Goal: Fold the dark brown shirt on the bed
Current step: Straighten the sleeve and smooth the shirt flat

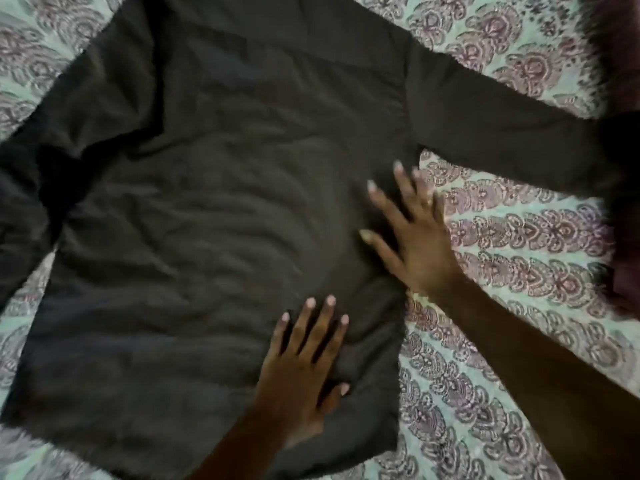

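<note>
Nearest us, our left hand (298,372) lies flat on the lower right part of the dark brown shirt (207,220), fingers spread and gripping nothing. Just beyond it, our right hand (415,237) presses flat on the shirt's right edge, fingers fanned apart, some of them over the bedsheet (502,341). The shirt lies spread out and wrinkled on the patterned sheet, its hem toward us. Farther off, its right sleeve (502,140) stretches out sideways, and its left sleeve (41,150) lies rumpled on the other side.
</note>
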Demonstrator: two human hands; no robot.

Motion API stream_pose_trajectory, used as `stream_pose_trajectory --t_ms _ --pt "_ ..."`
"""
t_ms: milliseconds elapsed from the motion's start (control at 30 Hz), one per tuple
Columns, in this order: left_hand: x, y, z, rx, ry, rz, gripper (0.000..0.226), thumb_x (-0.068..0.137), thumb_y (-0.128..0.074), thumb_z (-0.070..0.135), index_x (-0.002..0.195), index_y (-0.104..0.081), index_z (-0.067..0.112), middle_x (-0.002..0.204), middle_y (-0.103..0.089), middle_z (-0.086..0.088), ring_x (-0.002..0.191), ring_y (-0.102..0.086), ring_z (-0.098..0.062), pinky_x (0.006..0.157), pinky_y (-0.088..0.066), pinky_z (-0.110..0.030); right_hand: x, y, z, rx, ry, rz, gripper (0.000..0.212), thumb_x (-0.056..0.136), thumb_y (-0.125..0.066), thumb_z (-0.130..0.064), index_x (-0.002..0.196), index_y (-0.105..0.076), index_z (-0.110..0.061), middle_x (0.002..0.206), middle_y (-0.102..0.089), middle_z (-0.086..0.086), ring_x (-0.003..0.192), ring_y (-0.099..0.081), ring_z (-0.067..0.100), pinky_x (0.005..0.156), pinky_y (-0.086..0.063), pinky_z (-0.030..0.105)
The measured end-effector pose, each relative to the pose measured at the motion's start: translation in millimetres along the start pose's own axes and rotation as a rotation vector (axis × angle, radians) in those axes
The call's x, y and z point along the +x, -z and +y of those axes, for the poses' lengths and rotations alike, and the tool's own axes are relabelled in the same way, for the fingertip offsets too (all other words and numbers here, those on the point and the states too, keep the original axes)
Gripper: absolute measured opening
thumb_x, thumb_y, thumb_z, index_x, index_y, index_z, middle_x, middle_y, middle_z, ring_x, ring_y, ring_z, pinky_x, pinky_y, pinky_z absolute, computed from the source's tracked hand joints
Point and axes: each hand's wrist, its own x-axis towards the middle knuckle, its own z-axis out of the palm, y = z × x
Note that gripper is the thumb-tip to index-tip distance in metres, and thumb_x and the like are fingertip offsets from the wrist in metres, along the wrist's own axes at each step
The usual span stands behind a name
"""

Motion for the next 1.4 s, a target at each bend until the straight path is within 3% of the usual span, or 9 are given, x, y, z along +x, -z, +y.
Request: stream_pose_trajectory --t_ms 167,300,500,600,800,1000,1100,1233,1400 --pt "-22.5 4.3 -10.9 -0.144 -0.015 0.122 0.070 0.093 -0.055 0.047 0.156 -0.042 0.020 0.172 -0.021 0.001 0.157 -0.025 -0.023 0.117 -0.031 -0.049 33.2 -38.5 -49.8 -0.061 -0.215 -0.057 0.073 0.101 -0.033 -0.066 0.166 -0.018 -0.036 0.176 -0.002 0.006 0.161 0.000 0.037 0.125 -0.008 0.067" --pt "9.2 32.1 -57.5 -0.076 0.232 0.126 0.078 0.094 -0.049 0.052 0.161 -0.030 0.016 0.174 -0.012 -0.004 0.160 -0.013 -0.025 0.122 -0.023 -0.050 -77.1 -46.4 -84.1 -0.111 -0.140 -0.100 0.068 0.106 -0.031 -0.061 0.166 -0.013 -0.037 0.176 0.001 0.003 0.162 0.000 0.031 0.125 -0.015 0.062" --pt "-69.5 -4.0 -53.4 -0.022 0.106 0.015 0.087 0.094 -0.044 0.063 0.166 -0.014 0.025 0.175 0.001 0.000 0.160 -0.008 -0.028 0.123 -0.021 -0.059 -233.9 -47.9 -121.3 -0.063 -0.332 -0.239 0.074 0.104 -0.022 -0.067 0.167 0.000 -0.034 0.176 0.012 -0.002 0.162 0.002 0.030 0.127 -0.013 0.063" --pt "-126.5 -25.8 -36.2 -0.044 0.067 -0.018 0.086 0.091 -0.051 0.061 0.164 -0.022 0.027 0.174 -0.008 0.002 0.159 -0.015 -0.029 0.120 -0.024 -0.058 -217.4 -47.8 -143.3 -0.062 -0.402 -0.148 0.076 0.105 -0.026 -0.065 0.168 -0.001 -0.029 0.176 0.011 -0.001 0.162 0.003 0.029 0.129 -0.004 0.057" --pt "-153.7 -26.2 -41.2 -0.091 0.109 0.112 0.073 0.093 -0.044 0.056 0.159 -0.037 0.025 0.173 -0.013 0.005 0.156 -0.026 -0.027 0.113 -0.036 -0.054 -189.9 -77.5 -174.5 -0.002 -0.254 -0.074 0.069 0.106 -0.032 -0.062 0.166 -0.009 -0.038 0.176 0.005 -0.005 0.162 0.005 0.027 0.128 -0.013 0.059" --pt "-145.0 -6.8 -78.9 -0.041 0.332 -0.015 0.109 0.069 -0.038 0.098 0.162 -0.013 0.046 0.174 -0.001 0.009 0.159 -0.011 -0.033 0.113 -0.020 -0.073 -313.1 -88.8 -192.7 0.060 -0.609 -0.018 0.077 0.104 -0.034 -0.068 0.167 -0.004 -0.036 0.176 0.000 -0.003 0.163 -0.003 0.023 0.126 -0.023 0.057" --pt "-149.8 -14.6 -86.0 -0.091 0.349 -0.079 0.119 0.056 -0.032 0.108 0.157 0.005 0.058 0.171 0.017 0.017 0.160 0.006 -0.031 0.113 -0.013 -0.078 -314.8 -86.6 -206.9 0.068 -0.767 0.008 0.082 0.102 -0.028 -0.074 0.167 0.001 -0.033 0.176 -0.005 0.005 0.162 -0.002 0.028 0.128 -0.016 0.060" --pt "-144.7 -14.3 -90.3 -0.113 0.347 -0.134 0.127 0.046 -0.033 0.109 0.150 0.022 0.062 0.163 0.038 0.020 0.156 0.025 -0.029 0.116 -0.005 -0.075 -256.8 -75.3 -230.8 0.073 -0.545 0.088 0.077 0.105 -0.035 -0.064 0.168 -0.009 -0.027 0.176 0.006 0.003 0.162 0.009 0.027 0.129 -0.003 0.052" --pt "-144.8 -10.2 -92.4 -0.127 0.340 -0.160 0.132 0.043 -0.037 0.108 0.150 0.023 0.061 0.161 0.041 0.020 0.155 0.026 -0.030 0.115 -0.006 -0.076 -197.4 -90.1 -251.8 0.149 -0.368 0.018 0.070 0.105 -0.037 -0.059 0.167 -0.014 -0.033 0.176 0.006 -0.004 0.162 0.010 0.026 0.129 -0.008 0.056"
